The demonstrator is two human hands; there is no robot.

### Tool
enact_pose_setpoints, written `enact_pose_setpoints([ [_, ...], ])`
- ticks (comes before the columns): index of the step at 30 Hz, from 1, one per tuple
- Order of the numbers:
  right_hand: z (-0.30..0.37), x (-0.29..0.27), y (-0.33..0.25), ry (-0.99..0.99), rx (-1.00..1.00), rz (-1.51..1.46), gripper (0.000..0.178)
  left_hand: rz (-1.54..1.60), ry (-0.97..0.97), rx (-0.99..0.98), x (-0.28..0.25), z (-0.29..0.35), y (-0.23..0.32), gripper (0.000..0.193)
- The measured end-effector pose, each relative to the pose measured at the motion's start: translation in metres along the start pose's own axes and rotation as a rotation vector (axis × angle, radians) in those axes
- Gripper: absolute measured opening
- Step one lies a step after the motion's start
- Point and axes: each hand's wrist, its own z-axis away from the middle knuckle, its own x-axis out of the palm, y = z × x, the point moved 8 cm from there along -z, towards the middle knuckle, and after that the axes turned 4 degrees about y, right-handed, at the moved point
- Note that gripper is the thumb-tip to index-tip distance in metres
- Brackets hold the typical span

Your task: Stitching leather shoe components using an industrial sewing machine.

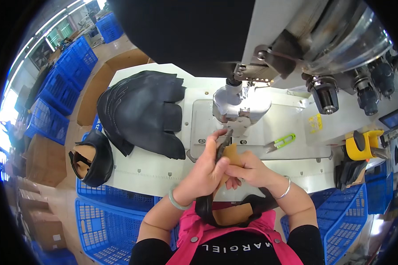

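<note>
In front of the sewing machine (242, 104), my left hand (208, 165) and my right hand (251, 170) meet on one black leather piece with tan lining (231, 154), which looks like part of a shoe upper. The fingers of both hands are closed on it, the left along its black edge and the right on the tan side. The rest of the piece curves down to my lap, where its lining shows. Its upper end sits just below the machine's needle area; whether it touches the machine I cannot tell.
A stack of black leather pieces (141, 110) lies left on the white table (172, 170). Beside it stands a closed loop of black leather (99, 161) with tan lining. Green-handled thread snips (285, 141) lie right. Blue crates (97, 225) stand below; a yellow holder (360, 145) is far right.
</note>
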Motion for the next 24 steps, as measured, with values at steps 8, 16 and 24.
enact_pose_setpoints([
  [8,0.013,-0.016,-0.003,0.016,-0.166,-0.399,0.026,0.768,-0.071,-0.489,0.009,0.054,-0.054,0.061],
  [16,0.023,-0.038,-0.01,0.05,-0.194,0.374,0.048,1.13,0.348,-0.466,-0.016,0.095,-0.056,0.038],
  [24,0.102,-0.089,0.011,0.303,0.379,0.837,0.056,1.203,0.712,-0.277,-0.071,0.12,-0.067,0.037],
])
